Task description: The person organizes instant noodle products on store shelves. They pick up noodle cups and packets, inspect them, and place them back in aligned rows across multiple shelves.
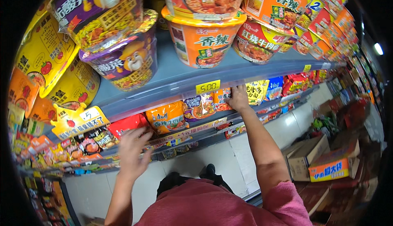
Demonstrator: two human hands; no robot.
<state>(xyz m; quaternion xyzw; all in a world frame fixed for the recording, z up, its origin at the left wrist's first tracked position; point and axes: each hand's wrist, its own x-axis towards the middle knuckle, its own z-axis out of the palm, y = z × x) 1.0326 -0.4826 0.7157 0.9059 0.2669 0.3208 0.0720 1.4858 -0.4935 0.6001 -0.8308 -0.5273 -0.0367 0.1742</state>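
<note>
- I am reaching my right hand (238, 98) up to the second shelf (213, 130), under the grey edge of the top shelf (172, 87). Its fingers are pressing against an orange noodle packet (223, 97) standing in the row there. The hand is covering the packet's right side, so I cannot tell whether it is gripping or only touching.
- My left hand (132, 152) is hanging loose and spread, fingers apart, grasping nothing. It is hovering in front of the shelf's front edge, just below a red packet (127, 124) and near the orange-yellow noodle packet (167, 117).
- A purple packet (199, 106) is standing between the orange-yellow packet and the one my right hand is touching.
- A yellow price tag (208, 87) is sitting on the top shelf edge, just above and left of the right hand.
- Orange noodle bowls (201, 38) and purple noodle bowls (123, 58) are stacked on the top shelf.
- Cardboard boxes (323, 160) are lying on the floor at lower right, well apart from both hands.
</note>
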